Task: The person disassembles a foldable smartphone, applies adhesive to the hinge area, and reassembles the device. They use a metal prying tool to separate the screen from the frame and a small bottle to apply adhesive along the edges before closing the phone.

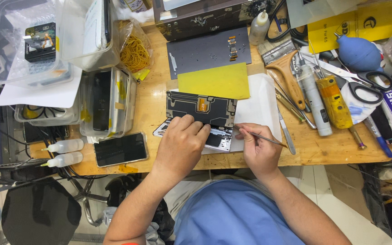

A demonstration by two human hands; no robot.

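Note:
An opened phone lies near the front edge of the wooden bench: its silver frame (221, 140) is flat on white paper, and a dark inner panel with an orange flex (201, 109) is lifted up behind it. My left hand (181, 144) rests on the frame and presses against the panel's lower edge. My right hand (258, 152) grips a thin metal tool (268, 139) whose tip points at the frame's right end.
A yellow sheet (214, 80) and a dark mat (207, 53) lie behind the phone. Another phone (120, 149) lies left, by two squeeze bottles (66, 153). Tweezers, a brush, a yellow driver (334, 102), scissors (364, 88) and a blue blower (358, 53) crowd the right. Plastic bins (107, 102) stand left.

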